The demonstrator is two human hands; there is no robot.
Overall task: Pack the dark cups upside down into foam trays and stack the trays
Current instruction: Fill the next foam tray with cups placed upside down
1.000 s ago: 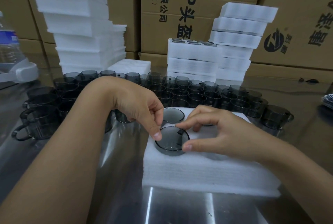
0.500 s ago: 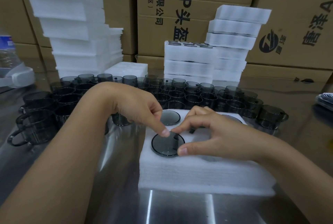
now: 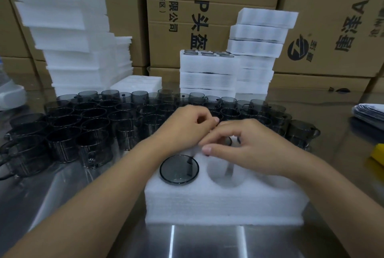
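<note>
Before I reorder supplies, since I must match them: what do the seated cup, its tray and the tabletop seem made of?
Cup: likely smoky translucent plastic, glossy; its handle shows through the base.
Tray: white foam, matte, with fibrous layered edges.
Tabletop: probably stainless steel, brushed; bright streaky reflections.

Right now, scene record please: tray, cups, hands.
foam tray: on steel table, in front
seated dark cup: upside down, near-left pocket
middle near pocket: empty
left hand, right hand: curled over tray's far row, grip unclear
loose dark cups: upright, behind and left of tray
packed tray stacks: behind cups
</note>
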